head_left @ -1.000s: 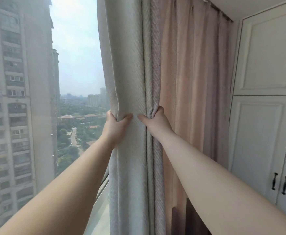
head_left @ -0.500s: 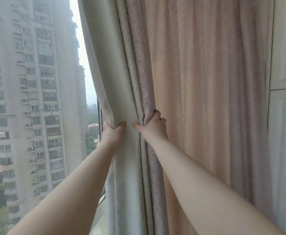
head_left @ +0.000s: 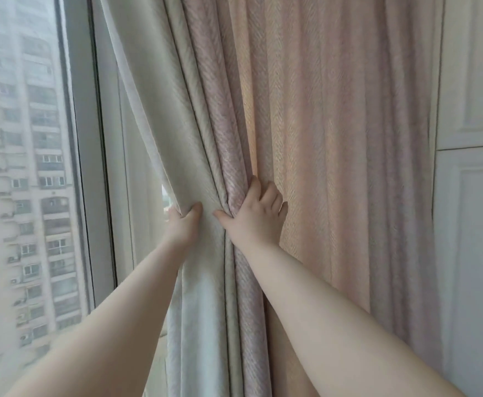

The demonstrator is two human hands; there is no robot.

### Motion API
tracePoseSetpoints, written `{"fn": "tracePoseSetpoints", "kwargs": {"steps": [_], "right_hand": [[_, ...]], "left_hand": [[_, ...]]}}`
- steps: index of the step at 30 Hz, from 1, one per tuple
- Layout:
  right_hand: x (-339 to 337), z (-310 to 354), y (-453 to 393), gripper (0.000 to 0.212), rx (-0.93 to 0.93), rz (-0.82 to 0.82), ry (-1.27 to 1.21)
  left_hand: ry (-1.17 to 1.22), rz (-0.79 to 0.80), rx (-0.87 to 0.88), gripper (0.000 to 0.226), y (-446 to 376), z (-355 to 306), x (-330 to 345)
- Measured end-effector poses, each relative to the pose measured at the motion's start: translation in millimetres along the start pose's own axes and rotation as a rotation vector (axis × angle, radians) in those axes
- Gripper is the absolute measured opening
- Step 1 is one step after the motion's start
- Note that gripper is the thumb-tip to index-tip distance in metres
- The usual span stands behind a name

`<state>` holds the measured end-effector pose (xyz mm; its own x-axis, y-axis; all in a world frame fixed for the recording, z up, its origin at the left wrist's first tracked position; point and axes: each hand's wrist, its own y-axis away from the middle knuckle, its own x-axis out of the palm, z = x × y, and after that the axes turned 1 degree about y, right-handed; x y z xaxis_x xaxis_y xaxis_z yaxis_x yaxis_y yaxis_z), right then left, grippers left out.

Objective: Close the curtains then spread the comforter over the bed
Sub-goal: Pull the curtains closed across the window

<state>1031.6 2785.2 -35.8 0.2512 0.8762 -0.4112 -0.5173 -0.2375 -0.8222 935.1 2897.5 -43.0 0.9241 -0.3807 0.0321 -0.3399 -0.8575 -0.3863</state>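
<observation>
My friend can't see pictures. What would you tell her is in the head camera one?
Two bare hands, left hand and right hand, grip the bunched edge of a pinkish curtain. A window on the left shows a tall apartment building; a white cabinet stands on the right.

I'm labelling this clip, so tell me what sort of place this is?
Most likely a bedroom in a high-rise flat. A full-length curtain hangs at a big window, a tall apartment block stands outside, and white panelled cupboard doors stand at the right.
</observation>
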Motion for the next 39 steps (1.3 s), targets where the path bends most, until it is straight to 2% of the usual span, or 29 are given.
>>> {"fn": "tracePoseSetpoints", "kwargs": {"steps": [3, 7, 9, 14, 15, 18, 19, 21, 25, 28, 30, 32, 34, 36, 39], "right_hand": [[12.2, -26.4, -22.8, 0.114, 0.033, -0.005, 0.04], [33.2, -61.7, -56.0, 0.12, 0.082, -0.032, 0.077], [42.4, -80.5, -68.6, 0.122, 0.091, -0.055, 0.102], [61.5, -135.9, -95.6, 0.12, 0.135, -0.152, 0.17], [62.9, -147.0, -100.7, 0.12, 0.152, -0.172, 0.196], [57.6, -185.4, -114.8, 0.118, 0.198, -0.187, 0.243], [53.6, -199.8, -119.2, 0.117, 0.217, -0.179, 0.262], [44.4, -227.3, -126.3, 0.115, 0.245, -0.166, 0.317], [22.2, -270.5, -143.5, 0.116, 0.261, -0.209, 0.479], [3.9, -288.1, -160.3, 0.114, 0.082, -0.257, 0.658], [-5.3, -290.0, -175.4, 0.103, -0.107, -0.26, 0.764], [-10.6, -282.6, -191.1, 0.09, -0.312, -0.224, 0.872], [-10.0, -269.0, -207.2, 0.084, -0.448, -0.115, 1.08], [-8.1, -256.9, -226.6, 0.083, -0.489, 0.015, 1.319], [-9.0, -238.8, -254.6, 0.089, -0.423, 0.046, 1.461]], "left_hand": [[-0.002, 0.054, -0.021, 0.054, -24.4, 9.0, 38.2], [0.044, 0.17, -0.029, 0.077, -61.4, 23.8, 85.7], [0.068, 0.217, -0.033, 0.072, -76.2, 29.7, 109.4], [0.13, 0.338, -0.012, 0.032, -104.2, 44.9, 182.1], [0.132, 0.365, -0.017, 0.032, -107.1, 46.3, 196.8], [0.115, 0.459, -0.051, 0.074, -116.8, 52.9, 246.0], [0.11, 0.487, -0.044, 0.08, -119.2, 55.8, 266.2], [0.083, 0.532, -0.049, 0.079, -120.3, 58.8, 307.1], [0.031, 0.607, -0.069, 0.059, -113.1, 48.7, 383.9], [-0.019, 0.684, -0.095, 0.062, -118.1, 44.0, 424.8], [-0.107, 0.686, -0.137, 0.063, -127.5, 43.4, 444.4], [-0.15, 0.69, -0.17, 0.063, -135.4, 42.1, 457.5], [-0.188, 0.702, -0.153, 0.065, -137.2, 42.2, 461.9], [-0.233, 0.73, -0.085, 0.07, -134.4, 45.7, 457.3], [-0.224, 0.743, 0.066, 0.091, -133.3, 51.9, 435.2]]}}
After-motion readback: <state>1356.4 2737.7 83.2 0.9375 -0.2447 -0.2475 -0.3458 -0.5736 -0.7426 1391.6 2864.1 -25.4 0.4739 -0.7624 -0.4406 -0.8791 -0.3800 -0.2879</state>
